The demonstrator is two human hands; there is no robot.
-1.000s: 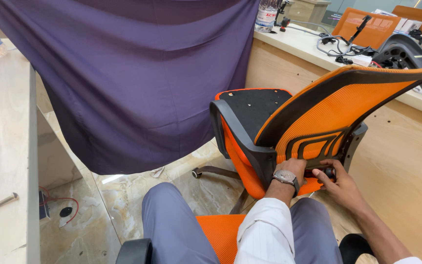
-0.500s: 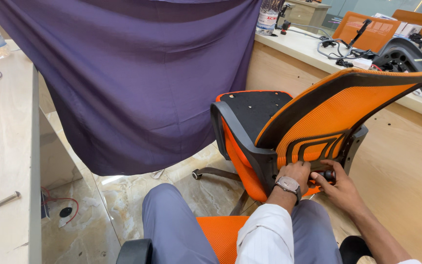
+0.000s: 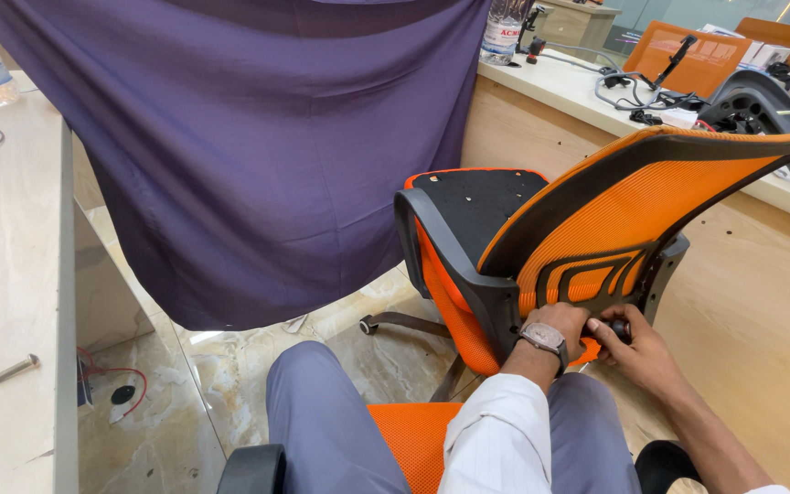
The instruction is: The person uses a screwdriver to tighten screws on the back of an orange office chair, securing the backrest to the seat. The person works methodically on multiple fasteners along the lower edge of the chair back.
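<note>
**Both hands at the rear of an orange mesh chair back**

Largest in your view is the purple cloth, hanging from the top of the frame down to just above the marble floor. To your left runs a pale bench with a loose bolt lying on it; a second bench at upper right carries cables and a clear bottle.

The orange chair stands directly ahead of your knees, tilted, with its black seat base turned toward the cloth. Its back is orange mesh stretched on a black plastic frame, with curved black ribs low at the rear.

Your left hand, a watch on its wrist, rests against the lower edge of the back, fingers curled onto it. Your right hand sits just beside it, fingers pinched around a small black knob under the back.

Risk, as a judgement: the chair rolls on casters and leans, so a hard twist on the knob could swing it away or tip it toward you. A slipping grip could also trap your fingers between frame and knob.
</note>
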